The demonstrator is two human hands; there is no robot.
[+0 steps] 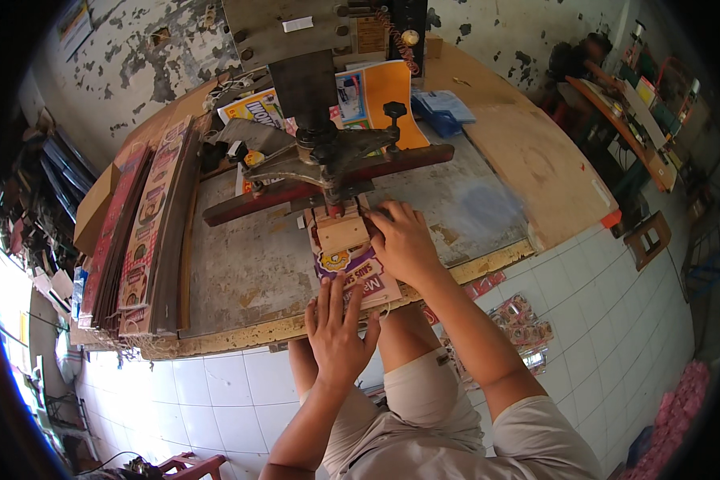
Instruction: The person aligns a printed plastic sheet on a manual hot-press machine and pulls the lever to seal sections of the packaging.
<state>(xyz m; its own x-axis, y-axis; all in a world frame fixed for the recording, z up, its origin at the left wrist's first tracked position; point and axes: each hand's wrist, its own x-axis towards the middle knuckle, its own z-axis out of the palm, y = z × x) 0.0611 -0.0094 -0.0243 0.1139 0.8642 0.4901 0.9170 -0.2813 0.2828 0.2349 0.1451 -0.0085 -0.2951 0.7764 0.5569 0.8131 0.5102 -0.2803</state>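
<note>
A printed purple and cream card sheet [372, 280] lies on the grey metal bed at the worktable's front edge. On its far part rests a flat wooden block [344, 235], directly beneath the central screw of a dark press head [330, 164] with a long red-brown crossbar [248, 203]. My left hand [340, 340] is open, fingers spread with their tips on the card's near left part. My right hand [408, 244] lies open along the block's right side, thumb and fingertips by its edge. Whether its fingertips touch the block is hard to tell.
Long stacks of printed cardboard strips [150, 232] stand on the table's left. Behind the press lie colourful printed sheets [388, 100] and a blue item [436, 120]. Wrapped packs [524, 320] lie on the tiled floor at right. Another person [588, 64] sits at a far-right table.
</note>
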